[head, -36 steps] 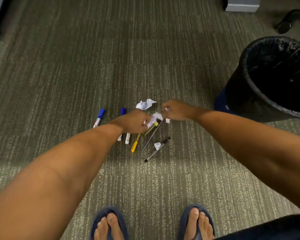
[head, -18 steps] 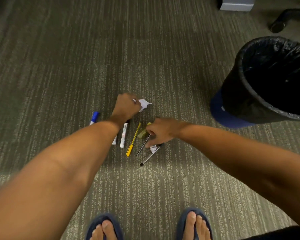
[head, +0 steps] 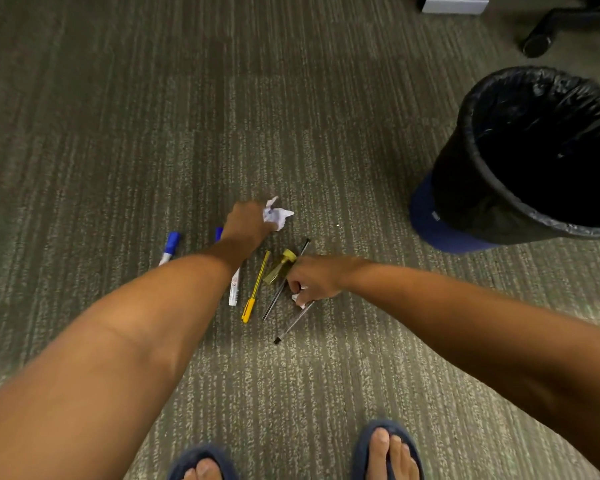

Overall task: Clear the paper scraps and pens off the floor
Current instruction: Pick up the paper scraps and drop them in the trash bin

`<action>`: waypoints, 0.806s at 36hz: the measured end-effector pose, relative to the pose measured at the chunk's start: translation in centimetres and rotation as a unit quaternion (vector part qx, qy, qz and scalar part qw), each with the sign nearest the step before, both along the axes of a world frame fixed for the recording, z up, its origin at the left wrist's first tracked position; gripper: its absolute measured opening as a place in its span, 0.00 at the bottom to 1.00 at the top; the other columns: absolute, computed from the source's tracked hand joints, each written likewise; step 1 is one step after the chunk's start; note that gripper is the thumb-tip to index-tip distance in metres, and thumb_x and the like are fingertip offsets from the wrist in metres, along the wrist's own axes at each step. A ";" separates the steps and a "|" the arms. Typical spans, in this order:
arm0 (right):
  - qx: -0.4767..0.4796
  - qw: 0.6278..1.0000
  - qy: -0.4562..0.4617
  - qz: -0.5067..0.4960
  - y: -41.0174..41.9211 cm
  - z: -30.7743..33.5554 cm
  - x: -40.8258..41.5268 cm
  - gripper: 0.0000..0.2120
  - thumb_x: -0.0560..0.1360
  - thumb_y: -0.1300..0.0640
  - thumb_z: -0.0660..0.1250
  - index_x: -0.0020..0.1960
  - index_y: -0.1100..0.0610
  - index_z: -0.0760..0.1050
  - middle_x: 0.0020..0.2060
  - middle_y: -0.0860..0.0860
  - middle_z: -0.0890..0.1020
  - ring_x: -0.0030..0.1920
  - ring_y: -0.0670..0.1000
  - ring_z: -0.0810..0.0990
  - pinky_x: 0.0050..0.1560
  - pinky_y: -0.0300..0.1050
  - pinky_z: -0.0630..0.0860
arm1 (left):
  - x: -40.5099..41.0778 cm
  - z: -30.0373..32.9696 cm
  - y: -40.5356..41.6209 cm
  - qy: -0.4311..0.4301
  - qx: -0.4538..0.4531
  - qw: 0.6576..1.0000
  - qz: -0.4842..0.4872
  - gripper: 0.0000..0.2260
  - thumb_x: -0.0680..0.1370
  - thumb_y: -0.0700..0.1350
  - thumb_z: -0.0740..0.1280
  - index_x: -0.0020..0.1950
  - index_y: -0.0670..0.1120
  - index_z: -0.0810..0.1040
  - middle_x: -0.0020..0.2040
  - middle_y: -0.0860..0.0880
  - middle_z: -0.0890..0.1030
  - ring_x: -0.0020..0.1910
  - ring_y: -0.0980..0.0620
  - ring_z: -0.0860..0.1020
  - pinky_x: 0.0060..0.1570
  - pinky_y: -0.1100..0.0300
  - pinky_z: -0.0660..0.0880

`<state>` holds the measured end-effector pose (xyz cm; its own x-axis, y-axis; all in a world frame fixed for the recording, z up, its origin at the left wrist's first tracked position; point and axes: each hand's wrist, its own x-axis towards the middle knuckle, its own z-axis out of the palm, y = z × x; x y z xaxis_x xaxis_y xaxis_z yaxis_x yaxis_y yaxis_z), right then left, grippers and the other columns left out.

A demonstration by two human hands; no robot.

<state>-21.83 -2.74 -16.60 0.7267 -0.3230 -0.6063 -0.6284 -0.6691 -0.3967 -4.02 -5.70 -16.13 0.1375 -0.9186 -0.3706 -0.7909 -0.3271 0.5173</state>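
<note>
My left hand point(head: 248, 221) grips a crumpled white paper scrap point(head: 277, 215) on the carpet. My right hand point(head: 314, 277) is closed on a small white paper scrap point(head: 298, 299) beside the pens. On the floor lie a blue-capped marker point(head: 169, 247), a white marker point(head: 234, 289) partly under my left wrist, a yellow pen point(head: 255, 289), a yellow-green highlighter point(head: 279, 266) and two thin black pens point(head: 293, 323).
A black bin lined with a black bag point(head: 471, 161) stands on the carpet at the right. A chair caster point(head: 536, 45) and a grey box point(head: 454, 3) are at the top right. My feet in blue flip-flops point(head: 387, 452) are at the bottom edge.
My left hand reached forward to the crumpled scrap and closed on it. My right hand dropped from near the far scrap to the small scrap by the black pens.
</note>
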 end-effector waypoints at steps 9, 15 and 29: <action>0.029 0.970 -0.110 -0.215 -4.6 5.0 -2.0 0.09 0.78 0.51 0.66 0.54 0.55 0.79 0.49 0.48 0.80 0.47 0.46 0.77 0.47 0.42 0.74 | 0.4 1.3 0.1 -0.006 -0.020 1.000 -0.018 0.15 0.74 0.48 0.72 0.49 0.35 0.81 0.47 0.34 0.82 0.48 0.37 0.81 0.40 0.53 0.73; -0.056 0.918 -0.208 -0.334 -8.3 10.8 -3.8 0.08 0.80 0.51 0.64 0.53 0.53 0.79 0.44 0.45 0.79 0.42 0.42 0.77 0.37 0.36 0.69 | -2.2 5.4 -1.5 0.036 -0.077 0.996 -0.009 0.15 0.75 0.49 0.70 0.52 0.38 0.83 0.47 0.37 0.84 0.45 0.42 0.82 0.39 0.58 0.71; -0.227 0.611 -0.366 -0.664 -12.6 24.1 -12.7 0.09 0.75 0.50 0.64 0.37 0.49 0.73 0.34 0.47 0.78 0.39 0.49 0.80 0.44 0.49 0.78 | -16.5 19.1 -7.4 0.252 -0.209 0.944 -0.040 0.14 0.76 0.49 0.69 0.55 0.40 0.80 0.49 0.47 0.82 0.44 0.52 0.79 0.35 0.68 0.70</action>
<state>-34.48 -15.34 7.54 -0.3360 -0.9369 0.0964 -0.5029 0.0919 -0.8594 -20.57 -13.08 3.00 -0.0349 -0.9990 0.0263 -0.4234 0.0387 0.9051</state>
